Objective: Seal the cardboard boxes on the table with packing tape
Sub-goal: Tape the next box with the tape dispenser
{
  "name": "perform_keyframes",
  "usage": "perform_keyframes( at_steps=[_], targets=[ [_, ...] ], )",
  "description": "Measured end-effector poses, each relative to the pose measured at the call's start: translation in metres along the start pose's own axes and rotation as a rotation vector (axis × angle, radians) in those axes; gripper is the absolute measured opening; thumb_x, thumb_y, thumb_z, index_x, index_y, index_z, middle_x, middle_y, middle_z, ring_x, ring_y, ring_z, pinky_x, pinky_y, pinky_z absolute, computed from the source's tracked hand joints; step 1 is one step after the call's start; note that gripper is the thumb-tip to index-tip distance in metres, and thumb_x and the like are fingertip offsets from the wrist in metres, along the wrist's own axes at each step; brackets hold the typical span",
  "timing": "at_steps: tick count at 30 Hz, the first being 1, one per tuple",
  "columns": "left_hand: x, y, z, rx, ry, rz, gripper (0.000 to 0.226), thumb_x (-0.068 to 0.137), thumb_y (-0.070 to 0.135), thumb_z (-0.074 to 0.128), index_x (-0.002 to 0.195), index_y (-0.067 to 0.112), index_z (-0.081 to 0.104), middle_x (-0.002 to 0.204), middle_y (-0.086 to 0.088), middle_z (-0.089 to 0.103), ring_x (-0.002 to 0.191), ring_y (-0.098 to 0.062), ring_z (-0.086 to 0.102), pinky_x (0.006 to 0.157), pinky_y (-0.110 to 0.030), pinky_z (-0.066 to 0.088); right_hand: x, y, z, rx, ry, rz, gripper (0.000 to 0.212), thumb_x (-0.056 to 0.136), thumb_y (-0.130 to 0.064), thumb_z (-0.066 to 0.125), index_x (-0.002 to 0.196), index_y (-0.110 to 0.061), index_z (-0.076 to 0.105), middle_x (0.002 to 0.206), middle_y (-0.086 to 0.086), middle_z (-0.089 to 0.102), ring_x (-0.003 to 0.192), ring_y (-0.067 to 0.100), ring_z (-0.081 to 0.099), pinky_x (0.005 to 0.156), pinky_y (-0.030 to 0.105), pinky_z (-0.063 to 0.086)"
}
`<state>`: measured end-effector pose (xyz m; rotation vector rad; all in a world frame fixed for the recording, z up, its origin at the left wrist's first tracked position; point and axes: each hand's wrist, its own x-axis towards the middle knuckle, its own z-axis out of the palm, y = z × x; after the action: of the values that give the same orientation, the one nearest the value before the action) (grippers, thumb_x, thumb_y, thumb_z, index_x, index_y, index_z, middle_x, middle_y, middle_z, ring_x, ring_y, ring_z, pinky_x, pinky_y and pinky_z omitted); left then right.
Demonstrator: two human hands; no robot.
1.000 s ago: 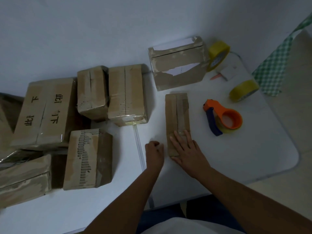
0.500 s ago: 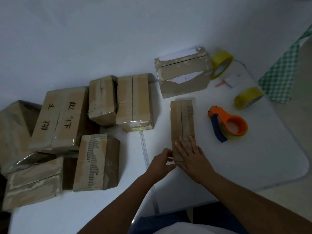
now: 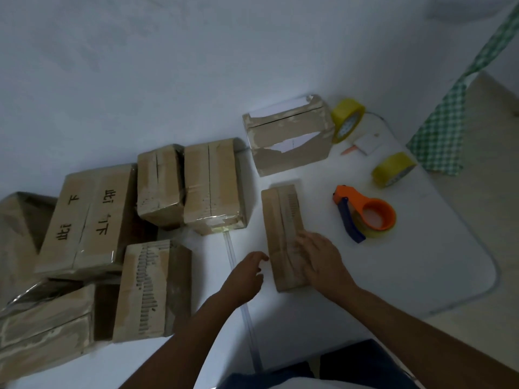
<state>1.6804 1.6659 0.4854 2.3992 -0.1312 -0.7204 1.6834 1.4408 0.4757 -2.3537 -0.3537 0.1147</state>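
Observation:
A long, flat cardboard box (image 3: 282,220) lies lengthwise in the middle of the white table (image 3: 421,262). My right hand (image 3: 320,256) rests flat on its near half, fingers spread, palm pressing down. My left hand (image 3: 247,273) hovers just left of the box's near end, fingers loosely curled, holding nothing. An orange tape dispenser (image 3: 365,213) with a blue handle lies to the right of the box. Two yellow tape rolls (image 3: 348,123) (image 3: 393,169) sit at the back right.
Several taped cardboard boxes (image 3: 213,186) (image 3: 146,290) (image 3: 87,217) crowd the left half of the table. A torn box (image 3: 289,136) stands behind the flat one. A green checked cloth (image 3: 443,122) hangs at the right. The table's rounded edge (image 3: 494,276) is on the right.
My left hand has drawn back from the box's near left corner and opened slightly. My right hand stays pressed on the box. The camera view has shifted.

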Motion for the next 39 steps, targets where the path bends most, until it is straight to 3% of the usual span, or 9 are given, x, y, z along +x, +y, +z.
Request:
perform_keyframes(
  at_steps=[5,11,14,20,26,31,34,36,39],
  targets=[
    [0.013,0.020,-0.017,-0.152,0.141,-0.005,0.054,0.101,0.021,0.053,0.150,0.017,0.032,0.155,-0.001,0.035,0.131,-0.021,0.049,0.100,-0.022,0.041,0.027,-0.025,-0.027,0.575,-0.241,0.625,0.059,0.101,-0.040,0.042,0.152,-0.022,0.019,0.146,-0.006,0.037,0.132,0.014,0.039,0.106,0.028,0.033],
    [0.015,0.012,-0.015,0.185,0.223,-0.097,0.079,0.095,0.052,0.052,0.157,0.023,0.013,0.165,-0.008,0.004,0.149,-0.034,0.013,0.118,-0.050,0.018,0.014,-0.043,0.002,0.467,-0.572,0.541,0.057,0.097,-0.057,0.037,0.148,-0.034,0.032,0.149,-0.002,0.042,0.131,0.016,0.045,0.111,0.037,0.036],
    [0.010,0.009,-0.005,0.354,0.190,-0.077,0.093,0.087,0.063,0.056,0.157,0.030,0.003,0.164,-0.009,-0.010,0.150,-0.036,-0.001,0.117,-0.058,0.010,0.018,-0.052,0.000,0.447,-0.487,0.569,0.052,0.100,-0.049,0.038,0.147,-0.028,0.035,0.149,0.000,0.042,0.132,0.018,0.043,0.107,0.031,0.036],
    [-0.007,-0.019,-0.021,0.455,0.203,-0.060,0.086,0.088,0.055,0.055,0.156,0.034,0.006,0.162,-0.010,0.003,0.142,-0.034,0.019,0.111,-0.052,0.030,0.033,-0.060,-0.004,0.403,-0.376,0.573,0.052,0.100,-0.044,0.041,0.148,-0.023,0.033,0.153,0.001,0.036,0.136,0.021,0.039,0.105,0.030,0.034],
    [-0.014,-0.032,-0.024,0.501,0.226,-0.031,0.084,0.092,0.057,0.051,0.156,0.032,0.005,0.165,-0.009,-0.002,0.150,-0.036,0.004,0.119,-0.051,0.014,0.029,-0.066,0.001,0.277,-0.338,0.486,0.045,0.101,-0.034,0.045,0.143,-0.018,0.040,0.145,0.004,0.046,0.125,0.021,0.050,0.095,0.024,0.038],
    [0.010,-0.011,-0.025,0.475,0.334,0.314,0.062,0.082,0.035,0.072,0.137,0.021,0.047,0.150,-0.009,0.045,0.137,-0.031,0.044,0.105,-0.049,0.043,0.021,-0.018,-0.035,0.152,-0.059,0.576,0.037,0.099,-0.022,0.052,0.135,-0.012,0.050,0.135,0.007,0.053,0.120,0.023,0.052,0.094,0.030,0.041],
    [0.024,0.006,-0.024,0.434,0.365,0.385,0.037,0.091,0.027,0.062,0.127,0.020,0.057,0.145,-0.005,0.050,0.129,-0.025,0.052,0.106,-0.043,0.039,0.025,0.029,-0.062,-0.031,0.141,0.620,0.029,0.091,-0.016,0.064,0.116,-0.005,0.056,0.113,0.014,0.054,0.103,0.030,0.053,0.083,0.034,0.041],
    [0.033,0.014,-0.023,0.346,0.310,0.332,0.034,0.097,0.022,0.056,0.131,0.017,0.058,0.152,-0.004,0.042,0.132,-0.025,0.047,0.110,-0.041,0.029,0.031,0.059,-0.077,-0.129,0.189,0.625,0.018,0.087,-0.027,0.065,0.091,-0.016,0.051,0.094,0.006,0.049,0.086,0.023,0.050,0.071,0.031,0.039],
    [0.046,0.025,-0.020,0.265,0.269,0.276,0.032,0.097,0.017,0.056,0.128,0.016,0.060,0.151,-0.006,0.043,0.133,-0.026,0.047,0.108,-0.040,0.033,0.037,0.075,-0.096,-0.163,0.056,0.490,0.029,0.089,-0.027,0.061,0.112,-0.044,0.054,0.112,-0.008,0.050,0.098,0.012,0.049,0.084,0.029,0.044]
  ],
)
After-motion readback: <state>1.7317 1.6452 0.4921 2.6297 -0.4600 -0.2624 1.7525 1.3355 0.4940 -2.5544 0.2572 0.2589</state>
